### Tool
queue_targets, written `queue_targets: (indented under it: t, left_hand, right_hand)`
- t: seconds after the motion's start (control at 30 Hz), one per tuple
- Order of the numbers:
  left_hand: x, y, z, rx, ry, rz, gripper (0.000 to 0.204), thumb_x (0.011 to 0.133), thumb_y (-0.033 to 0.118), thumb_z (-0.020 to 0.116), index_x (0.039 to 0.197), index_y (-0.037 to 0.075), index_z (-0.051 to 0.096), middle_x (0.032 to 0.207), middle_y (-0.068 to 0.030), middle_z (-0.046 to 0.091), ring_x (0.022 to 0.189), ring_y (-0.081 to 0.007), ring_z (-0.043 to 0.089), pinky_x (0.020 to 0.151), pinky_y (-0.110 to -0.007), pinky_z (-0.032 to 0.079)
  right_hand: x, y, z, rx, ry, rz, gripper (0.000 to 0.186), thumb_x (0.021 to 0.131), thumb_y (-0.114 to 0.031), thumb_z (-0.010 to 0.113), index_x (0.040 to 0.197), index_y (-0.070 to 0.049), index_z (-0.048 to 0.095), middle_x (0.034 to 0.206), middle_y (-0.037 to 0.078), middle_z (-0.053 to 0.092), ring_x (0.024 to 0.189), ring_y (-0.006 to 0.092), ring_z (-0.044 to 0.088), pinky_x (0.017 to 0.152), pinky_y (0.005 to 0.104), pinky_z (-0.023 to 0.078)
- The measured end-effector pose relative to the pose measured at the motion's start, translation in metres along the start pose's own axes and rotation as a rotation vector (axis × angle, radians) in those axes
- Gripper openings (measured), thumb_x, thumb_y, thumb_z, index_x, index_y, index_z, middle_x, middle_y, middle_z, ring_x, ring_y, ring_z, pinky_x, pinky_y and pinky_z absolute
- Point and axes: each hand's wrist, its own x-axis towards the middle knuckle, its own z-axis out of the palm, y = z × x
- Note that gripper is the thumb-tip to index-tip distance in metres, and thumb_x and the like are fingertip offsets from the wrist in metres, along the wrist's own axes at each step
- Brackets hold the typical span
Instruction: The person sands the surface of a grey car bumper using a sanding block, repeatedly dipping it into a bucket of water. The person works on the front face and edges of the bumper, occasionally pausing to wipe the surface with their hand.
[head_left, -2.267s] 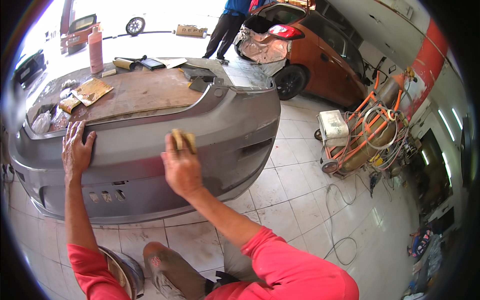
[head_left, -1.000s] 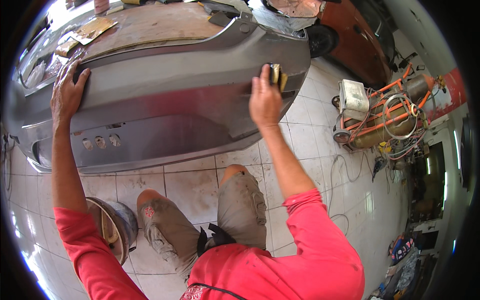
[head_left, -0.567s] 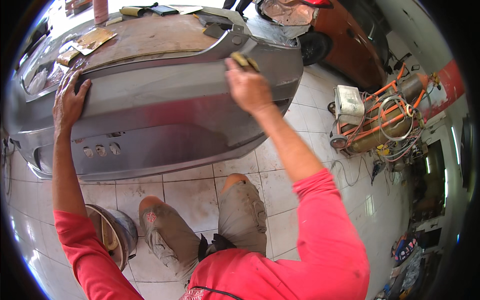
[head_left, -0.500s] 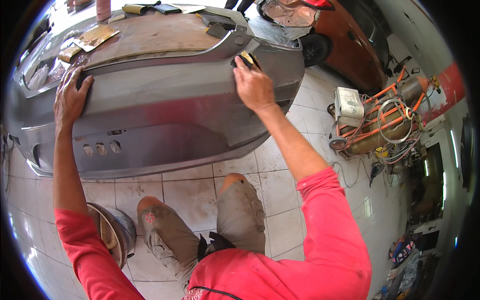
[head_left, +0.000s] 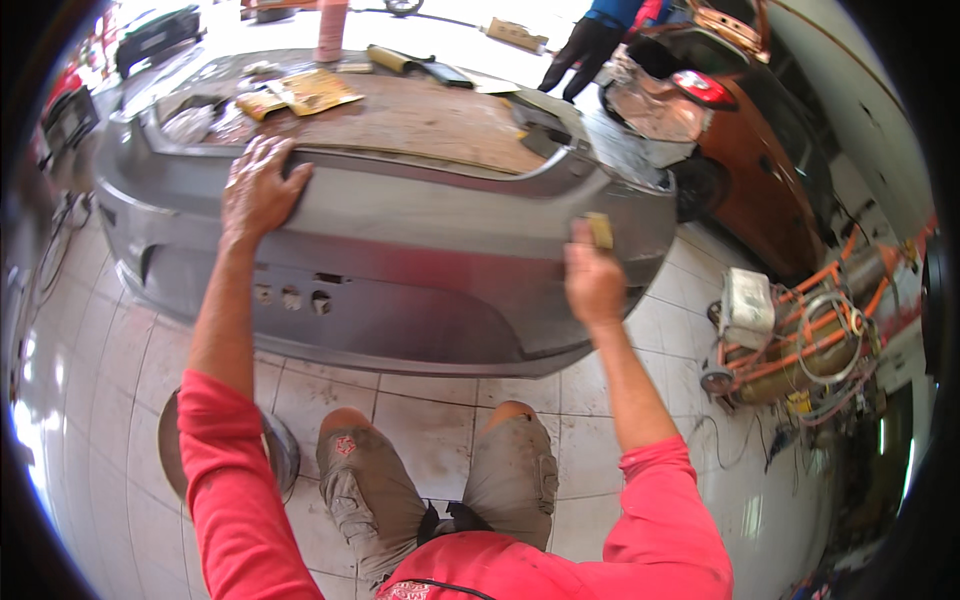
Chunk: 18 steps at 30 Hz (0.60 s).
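Note:
A grey-primed car tailgate (head_left: 440, 240) lies in front of me, with a reddish patch across its middle and small cut-outs at lower left. My left hand (head_left: 262, 190) rests on its upper edge, fingers extended and thumb apart, holding nothing. Toward the panel's right end, my right hand (head_left: 597, 280) grips a sanding pad with a yellow face (head_left: 600, 230) against the surface. That hand is blurred, and its palm side is hidden. Yellow abrasive sheets (head_left: 312, 92) lie on the brown board (head_left: 430, 125) in the tailgate's window opening.
A bucket (head_left: 281, 452) stands by my left leg, partly behind my arm. At right are a cart with gas cylinders and hoses (head_left: 800, 330) and a damaged orange car (head_left: 765, 165). A person in dark trousers (head_left: 578, 55) stands beyond the panel. A pink cylinder (head_left: 331, 30) stands behind the board.
The view has shifted, so the scene sits farther right and lower. My right hand has slid the sanding pad slightly down the panel. My left hand stays on the upper edge.

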Motion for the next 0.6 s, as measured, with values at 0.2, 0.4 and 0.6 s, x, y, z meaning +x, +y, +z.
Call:
queue_targets:
  t: [0.2,0.4,0.6]
  left_hand:
    - [0.001,0.004,-0.002,-0.036,0.0,-0.005,0.061,0.101,0.053,0.065,0.148,0.013,0.065,0.159,-0.0092,0.058,0.156,-0.0293,0.042,0.129,-0.047,0.031]
    - [-0.002,-0.011,0.004,-0.047,0.006,0.053,0.061,0.101,0.052,0.065,0.147,0.012,0.066,0.158,-0.0085,0.058,0.156,-0.0295,0.041,0.129,-0.048,0.031]
    - [0.001,0.006,0.002,-0.035,0.005,-0.002,0.059,0.101,0.051,0.065,0.145,0.012,0.066,0.159,-0.0096,0.058,0.155,-0.0292,0.042,0.129,-0.048,0.032]
  right_hand:
    - [0.008,-0.105,0.049,-0.014,0.265,-0.158,0.048,0.105,-0.026,0.065,0.145,0.002,0.065,0.135,0.032,0.068,0.128,0.0524,0.062,0.115,0.0558,0.048]
    - [0.025,-0.194,0.051,0.3,0.178,-0.382,0.05,0.104,-0.027,0.068,0.148,-0.002,0.064,0.138,0.03,0.067,0.129,0.0493,0.064,0.11,0.0523,0.052]
    - [-0.035,0.041,0.017,-0.004,0.198,0.112,0.054,0.107,-0.023,0.064,0.154,0.0,0.056,0.14,0.029,0.067,0.117,0.0477,0.069,0.096,0.054,0.057]
